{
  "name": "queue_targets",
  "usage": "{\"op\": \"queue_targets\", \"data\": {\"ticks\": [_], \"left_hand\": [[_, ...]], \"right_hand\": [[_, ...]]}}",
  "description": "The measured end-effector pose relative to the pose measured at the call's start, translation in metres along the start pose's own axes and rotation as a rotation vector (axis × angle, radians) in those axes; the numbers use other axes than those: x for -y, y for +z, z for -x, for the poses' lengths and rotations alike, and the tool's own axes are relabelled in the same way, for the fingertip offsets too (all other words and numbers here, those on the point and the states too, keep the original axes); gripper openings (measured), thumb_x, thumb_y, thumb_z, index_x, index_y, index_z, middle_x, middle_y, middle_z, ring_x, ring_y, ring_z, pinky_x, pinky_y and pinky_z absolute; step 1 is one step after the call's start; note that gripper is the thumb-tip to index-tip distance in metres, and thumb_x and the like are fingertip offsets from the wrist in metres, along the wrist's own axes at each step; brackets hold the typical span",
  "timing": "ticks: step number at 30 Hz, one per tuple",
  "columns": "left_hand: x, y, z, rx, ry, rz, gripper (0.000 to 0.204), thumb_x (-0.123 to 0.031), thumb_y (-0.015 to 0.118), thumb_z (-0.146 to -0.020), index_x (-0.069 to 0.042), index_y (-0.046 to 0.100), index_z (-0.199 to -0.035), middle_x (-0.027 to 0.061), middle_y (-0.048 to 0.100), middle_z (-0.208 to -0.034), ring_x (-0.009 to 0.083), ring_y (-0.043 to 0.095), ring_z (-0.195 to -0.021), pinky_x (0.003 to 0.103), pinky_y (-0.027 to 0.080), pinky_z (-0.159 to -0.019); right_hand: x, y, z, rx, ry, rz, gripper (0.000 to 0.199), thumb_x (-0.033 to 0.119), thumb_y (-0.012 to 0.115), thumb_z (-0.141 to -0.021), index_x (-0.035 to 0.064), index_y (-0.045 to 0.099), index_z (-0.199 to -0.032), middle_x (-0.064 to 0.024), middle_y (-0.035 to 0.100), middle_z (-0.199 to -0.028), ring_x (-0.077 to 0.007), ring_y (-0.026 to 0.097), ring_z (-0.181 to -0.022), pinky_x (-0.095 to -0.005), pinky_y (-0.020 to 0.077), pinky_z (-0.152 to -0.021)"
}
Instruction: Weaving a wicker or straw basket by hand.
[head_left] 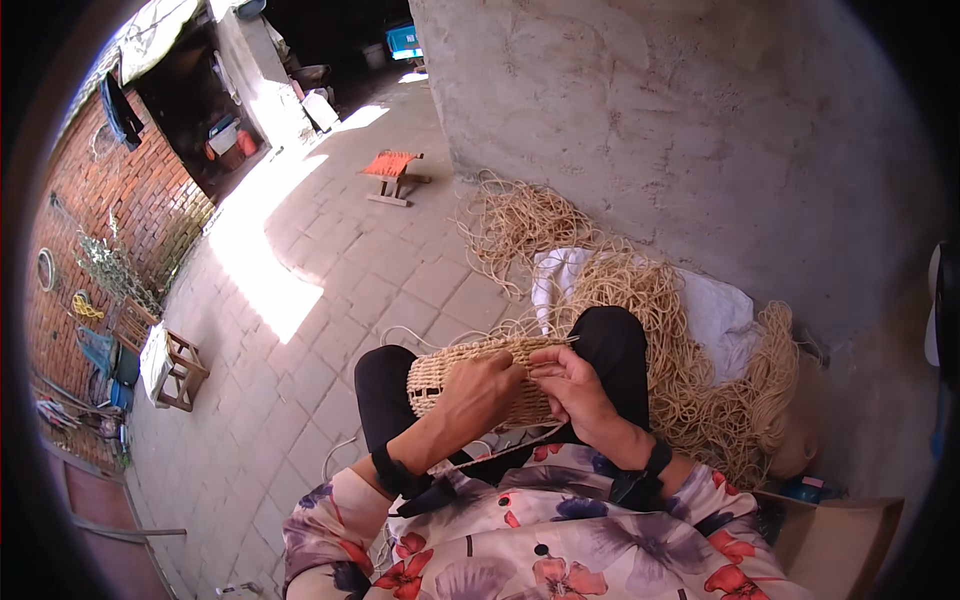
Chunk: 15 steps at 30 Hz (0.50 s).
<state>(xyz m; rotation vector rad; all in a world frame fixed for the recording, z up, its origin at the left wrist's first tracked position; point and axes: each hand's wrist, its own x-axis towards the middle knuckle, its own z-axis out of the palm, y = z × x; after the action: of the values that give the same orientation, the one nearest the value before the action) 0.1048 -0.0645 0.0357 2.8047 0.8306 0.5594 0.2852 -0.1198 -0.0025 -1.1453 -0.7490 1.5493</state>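
Observation:
A woven basket [428, 378] of tan twisted cord lies across my lap, between my knees in dark trousers. My left hand [478, 392] is closed over the middle of its side, fingers curled against the weave; the fingertips are partly hidden. Close beside it, my right hand [578, 388] has its thumb and fingers bent together at the basket's right part, and what they pinch is too small to make out clearly. A loose length of cord [505, 450] runs below both hands across my lap.
A big heap of loose tan cord [640, 290] lies along the grey wall [680, 120] at my right, partly over a white sack [715, 320]. An orange-topped stool [390, 165] stands ahead, a wooden stool [180, 370] at left. An open cardboard box [835, 535] sits near my right elbow.

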Motion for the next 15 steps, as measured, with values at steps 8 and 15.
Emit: {"op": "queue_targets", "data": {"ticks": [8,15], "left_hand": [[0.003,0.001,-0.023,0.152,0.097,-0.124,0.013,-0.009,0.064,-0.077,-0.005,0.064,-0.09,0.0107,0.063,-0.082,0.0325,0.067,-0.074,0.043,0.053,-0.06],[0.015,-0.001,-0.022,0.157,0.051,-0.062,0.013,-0.015,0.069,-0.074,-0.005,0.064,-0.079,0.0121,0.064,-0.076,0.0332,0.066,-0.069,0.043,0.052,-0.06]], "right_hand": [[-0.003,-0.008,-0.006,0.027,0.061,-0.182,0.032,0.0,0.058,-0.085,0.005,0.052,-0.116,-0.0015,0.062,-0.082,-0.0087,0.049,-0.049,-0.0253,0.0384,-0.041],[0.041,-0.008,-0.001,-0.306,-1.191,1.192,0.021,0.004,0.059,-0.086,-0.0002,0.06,-0.107,-0.0157,0.065,-0.097,-0.0298,0.066,-0.081,-0.0375,0.0535,-0.076]]}}
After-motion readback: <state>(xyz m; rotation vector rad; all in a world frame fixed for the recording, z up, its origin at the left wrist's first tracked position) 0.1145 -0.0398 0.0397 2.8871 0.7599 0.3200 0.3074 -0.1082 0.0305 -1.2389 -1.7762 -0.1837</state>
